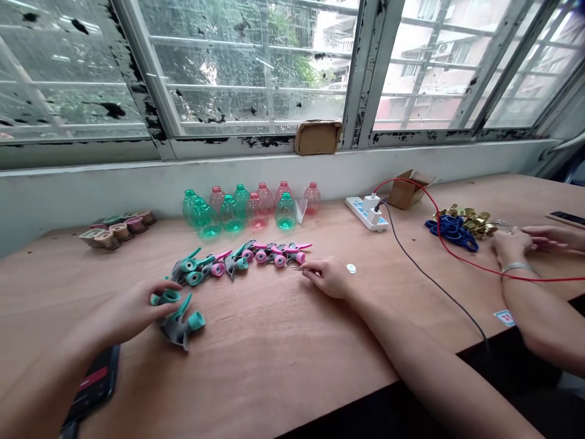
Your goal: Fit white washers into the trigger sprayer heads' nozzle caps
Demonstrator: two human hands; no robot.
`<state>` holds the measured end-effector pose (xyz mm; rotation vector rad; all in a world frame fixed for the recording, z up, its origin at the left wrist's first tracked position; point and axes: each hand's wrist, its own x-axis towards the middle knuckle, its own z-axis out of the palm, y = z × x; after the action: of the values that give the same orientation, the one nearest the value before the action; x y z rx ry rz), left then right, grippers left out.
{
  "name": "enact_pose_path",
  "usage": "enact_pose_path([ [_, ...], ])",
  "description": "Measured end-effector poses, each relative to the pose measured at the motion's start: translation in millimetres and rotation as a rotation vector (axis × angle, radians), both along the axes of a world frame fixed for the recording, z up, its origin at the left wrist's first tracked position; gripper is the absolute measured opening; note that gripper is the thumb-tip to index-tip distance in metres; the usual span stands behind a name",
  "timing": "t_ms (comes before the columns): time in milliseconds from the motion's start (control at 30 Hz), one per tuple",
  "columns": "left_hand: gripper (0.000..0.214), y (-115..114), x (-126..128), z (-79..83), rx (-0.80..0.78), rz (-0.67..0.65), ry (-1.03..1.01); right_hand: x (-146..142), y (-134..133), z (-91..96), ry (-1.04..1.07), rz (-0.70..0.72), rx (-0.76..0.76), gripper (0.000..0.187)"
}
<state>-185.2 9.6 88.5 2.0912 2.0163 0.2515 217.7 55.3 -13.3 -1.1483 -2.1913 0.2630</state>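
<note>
My left hand (137, 308) is closed around a teal trigger spray head (167, 297), its round collar turned up. Just below it, another teal and grey spray head (180, 326) lies on the table near my fingers. Between the fingertips of my right hand (329, 277) is a thin metal tool that looks like tweezers (296, 269), pointing left. Its tips lie beside the right end of a row of pink and teal spray heads (237, 262). Small white discs (351, 268) sit just right of my right hand.
Green and red clear bottles (233, 214) stand along the wall. Small wrapped blocks (117, 230) lie at left, a phone (98, 384) under my left forearm. A power strip (367, 213) with cables is at right. There a co-worker's hands (516, 241) are near gold pieces and blue rings (452, 231).
</note>
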Motion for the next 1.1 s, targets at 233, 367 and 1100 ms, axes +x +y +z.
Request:
enact_pose_path([
  [233, 0.038, 37, 7, 0.4, 0.142, 0.019, 0.008, 3, 1, 1.7, 0.018, -0.002, -0.040, 0.020],
  [367, 0.035, 60, 13, -5.5, 0.210, -0.030, 0.140, 5, -1, 4.9, 0.059, 0.014, -0.055, 0.019],
  [1100, 0.038, 4, 172, -83.8, 0.155, -0.646, -0.396, 11, -52, 46.3, -0.409, 0.015, 0.227, 0.026],
])
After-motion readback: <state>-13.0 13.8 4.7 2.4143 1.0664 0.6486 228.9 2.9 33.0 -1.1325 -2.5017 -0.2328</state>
